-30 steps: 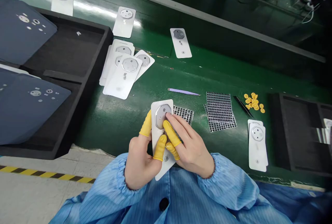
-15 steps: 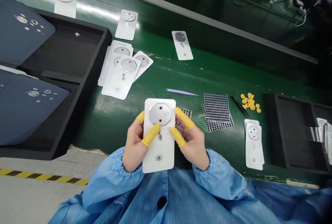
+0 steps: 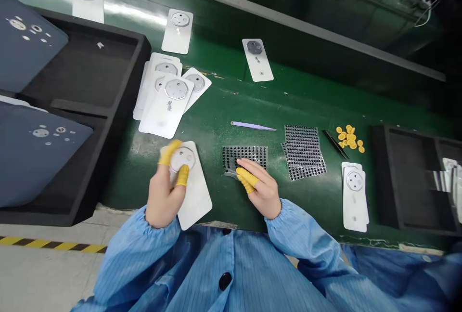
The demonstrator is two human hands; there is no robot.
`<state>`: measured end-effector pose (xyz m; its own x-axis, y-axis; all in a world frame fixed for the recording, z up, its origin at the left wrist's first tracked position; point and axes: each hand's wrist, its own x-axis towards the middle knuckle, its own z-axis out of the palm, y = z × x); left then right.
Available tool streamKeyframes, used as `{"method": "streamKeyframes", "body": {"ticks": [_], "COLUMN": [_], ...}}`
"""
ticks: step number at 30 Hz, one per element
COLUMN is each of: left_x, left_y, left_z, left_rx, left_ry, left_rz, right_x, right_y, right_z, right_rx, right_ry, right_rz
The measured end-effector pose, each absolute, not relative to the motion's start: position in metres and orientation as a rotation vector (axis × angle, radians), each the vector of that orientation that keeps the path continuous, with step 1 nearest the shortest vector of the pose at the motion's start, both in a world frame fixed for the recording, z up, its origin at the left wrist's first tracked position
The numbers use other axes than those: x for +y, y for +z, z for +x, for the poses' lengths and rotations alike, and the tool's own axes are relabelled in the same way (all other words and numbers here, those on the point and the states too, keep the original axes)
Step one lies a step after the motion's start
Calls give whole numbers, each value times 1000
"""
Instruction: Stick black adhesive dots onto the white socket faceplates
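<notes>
My left hand, in yellow finger cots, has thumb and finger on the upper part of a white panel with an octagonal ring, tilted near the table's front edge. Its index finger is somewhat blurred. To the right, my right hand has thumb and index finger pressed together at the lower edge of a sheet of black dots; whatever may be between the fingertips is too small to make out. A purple tweezer lies behind that sheet.
More dotted sheets, black tweezers and yellow finger cots lie right. White panels overlap at left; others are stacked right. Black trays stand at both sides, the left one holding dark blue panels.
The white panel has moved left and down with my left hand and now tilts. My right hand has left the panel and closed its fingers over the dotted sheet, now more fully seen.
</notes>
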<state>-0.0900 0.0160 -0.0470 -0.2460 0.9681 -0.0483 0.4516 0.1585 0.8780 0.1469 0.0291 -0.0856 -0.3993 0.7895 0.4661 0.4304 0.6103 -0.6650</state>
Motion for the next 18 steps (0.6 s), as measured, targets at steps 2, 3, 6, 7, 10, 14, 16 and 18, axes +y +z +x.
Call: {"method": "streamKeyframes", "body": {"ticks": [2, 3, 6, 7, 10, 14, 16, 18], "left_x": [17, 18, 19, 19, 17, 12, 11, 10], "left_y": [-46, -45, -43, -43, -45, -50, -53, -56], "left_z": [-78, -70, -50, -45, -38, -39, -41, -43], "left_rx": [1604, 1495, 1323, 1328, 1366, 1414, 1434, 1430], "left_ry": [873, 816, 781, 799, 831, 875, 894, 894], "left_rz": [1237, 1160, 995, 981, 1071, 1466, 1714, 1863], "right_x": [30, 30, 33, 34, 39, 43, 44, 43], "right_y": [-74, -68, -50, -46, -42, -50, -56, -61], "right_z": [151, 153, 154, 153, 148, 143, 141, 139], "right_rx": [-2061, -2091, -2125, -2093, -1985, -2124, -2179, -2179], "right_ry": [578, 584, 671, 713, 748, 618, 600, 638], "right_rz": [-926, -901, -865, -874, -912, -826, -801, -812]}}
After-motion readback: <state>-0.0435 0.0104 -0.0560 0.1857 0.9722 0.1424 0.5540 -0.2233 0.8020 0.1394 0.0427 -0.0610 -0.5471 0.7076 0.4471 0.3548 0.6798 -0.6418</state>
